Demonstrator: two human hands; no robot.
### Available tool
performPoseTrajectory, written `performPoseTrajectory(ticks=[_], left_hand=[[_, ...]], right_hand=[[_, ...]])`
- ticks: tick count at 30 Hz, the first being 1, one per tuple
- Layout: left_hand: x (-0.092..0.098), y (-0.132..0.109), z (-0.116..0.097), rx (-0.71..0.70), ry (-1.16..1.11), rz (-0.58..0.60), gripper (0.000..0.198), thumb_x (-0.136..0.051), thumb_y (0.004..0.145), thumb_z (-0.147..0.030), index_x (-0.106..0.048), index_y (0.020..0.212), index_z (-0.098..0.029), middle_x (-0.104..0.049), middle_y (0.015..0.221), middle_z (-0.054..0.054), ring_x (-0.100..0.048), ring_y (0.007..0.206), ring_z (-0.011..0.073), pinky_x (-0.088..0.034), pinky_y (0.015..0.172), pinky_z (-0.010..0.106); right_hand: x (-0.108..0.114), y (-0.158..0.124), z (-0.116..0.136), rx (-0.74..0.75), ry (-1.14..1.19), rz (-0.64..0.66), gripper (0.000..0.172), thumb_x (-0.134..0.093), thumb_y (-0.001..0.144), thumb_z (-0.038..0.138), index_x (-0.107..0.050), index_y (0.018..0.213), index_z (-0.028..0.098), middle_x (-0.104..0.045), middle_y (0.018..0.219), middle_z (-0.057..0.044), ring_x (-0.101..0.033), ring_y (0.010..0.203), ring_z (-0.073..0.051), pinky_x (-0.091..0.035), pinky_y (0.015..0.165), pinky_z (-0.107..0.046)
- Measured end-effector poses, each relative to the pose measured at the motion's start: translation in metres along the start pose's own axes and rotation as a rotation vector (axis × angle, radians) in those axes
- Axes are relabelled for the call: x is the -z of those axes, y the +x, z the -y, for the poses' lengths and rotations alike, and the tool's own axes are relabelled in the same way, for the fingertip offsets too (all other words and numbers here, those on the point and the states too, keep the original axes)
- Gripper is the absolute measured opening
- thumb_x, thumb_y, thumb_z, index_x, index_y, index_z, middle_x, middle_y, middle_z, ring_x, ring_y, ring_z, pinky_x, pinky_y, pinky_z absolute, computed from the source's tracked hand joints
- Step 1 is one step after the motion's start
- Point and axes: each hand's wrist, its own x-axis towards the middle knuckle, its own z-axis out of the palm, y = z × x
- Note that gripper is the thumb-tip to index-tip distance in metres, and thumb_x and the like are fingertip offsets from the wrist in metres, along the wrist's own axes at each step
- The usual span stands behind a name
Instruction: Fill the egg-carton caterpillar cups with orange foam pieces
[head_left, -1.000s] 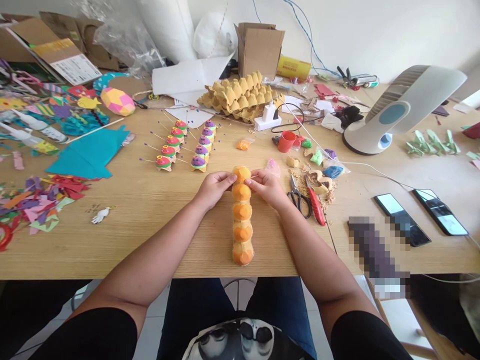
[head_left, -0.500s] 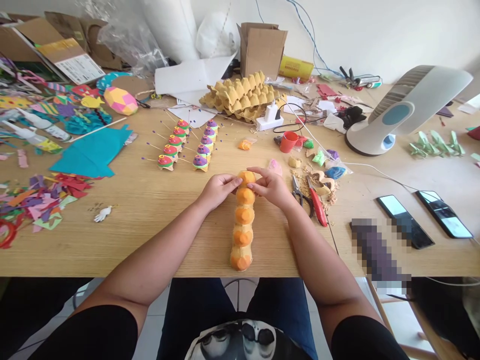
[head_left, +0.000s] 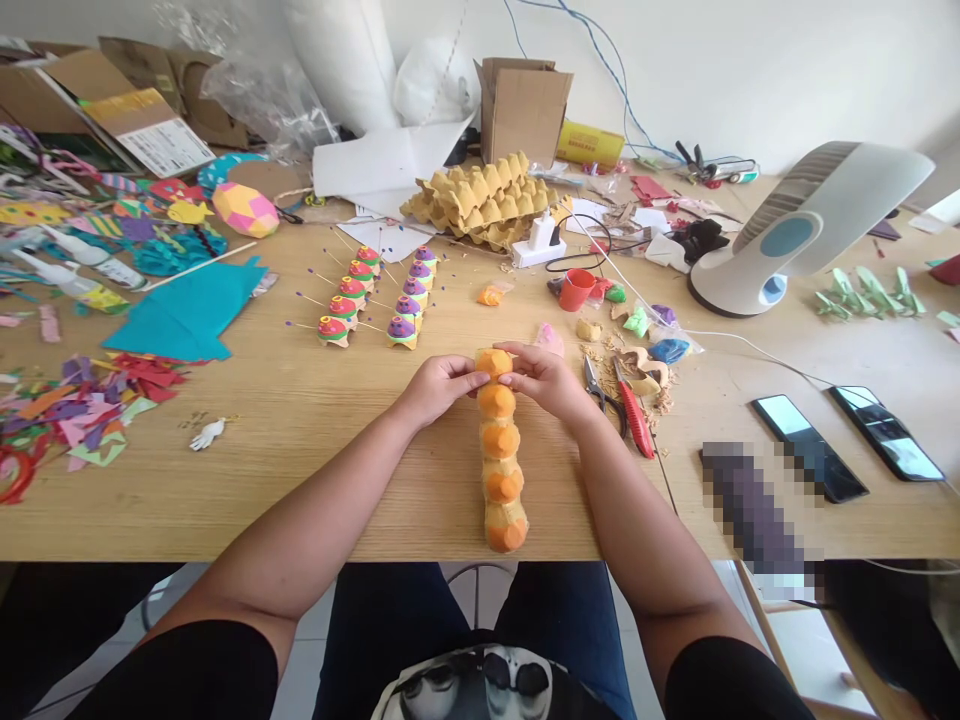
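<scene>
A strip of egg carton (head_left: 500,470) with orange clay on its bumps lies lengthwise toward me on the wooden table. My left hand (head_left: 442,385) grips the left side of its far end, thumb pressed on the farthest bump. On the opposite side, my right hand (head_left: 545,382) is closed on the same bump, thumb and fingers against the orange clay. Beyond my left hand stand two decorated carton strips, one with red and green caps (head_left: 350,297) and one with purple caps (head_left: 412,297), both with pins sticking out.
Scissors (head_left: 602,395) and a red utility knife (head_left: 634,408) lie right of my right hand. A red cup (head_left: 575,289), clay bags and egg trays (head_left: 480,200) are farther back. A white fan (head_left: 802,225) and phones (head_left: 810,446) are at right; paper scraps (head_left: 82,400) at left.
The near end of the orange-topped strip has swung slightly to the right. Both hands keep hold of its far end, and the camera view has shifted a little.
</scene>
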Motion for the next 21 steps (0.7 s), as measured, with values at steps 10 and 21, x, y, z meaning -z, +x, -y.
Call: performPoseTrajectory(ticks=[10,21], left_hand=[[-0.006,0.0,-0.003,0.11,-0.493,0.065,0.044,-0.086,0.072,-0.054,-0.079,0.098,-0.02,-0.078,0.106,0.009,-0.072,0.097,0.0217,-0.055,0.086,0.033],[-0.019,-0.007,-0.009,0.163,-0.514,0.041,0.041,-0.085,0.07,-0.057,-0.073,0.08,-0.019,-0.075,0.087,0.005,-0.067,0.082,0.0201,-0.052,0.075,0.033]], right_hand=[[-0.008,0.0,-0.008,-0.045,0.315,-0.076,0.049,-0.084,0.076,0.046,-0.072,0.12,0.029,-0.075,0.109,-0.002,-0.069,0.097,-0.019,-0.057,0.086,-0.032],[-0.025,-0.002,-0.003,-0.1,0.501,-0.115,0.046,-0.079,0.078,0.042,-0.06,0.118,0.03,-0.073,0.095,0.002,-0.069,0.083,-0.016,-0.055,0.074,-0.028]])
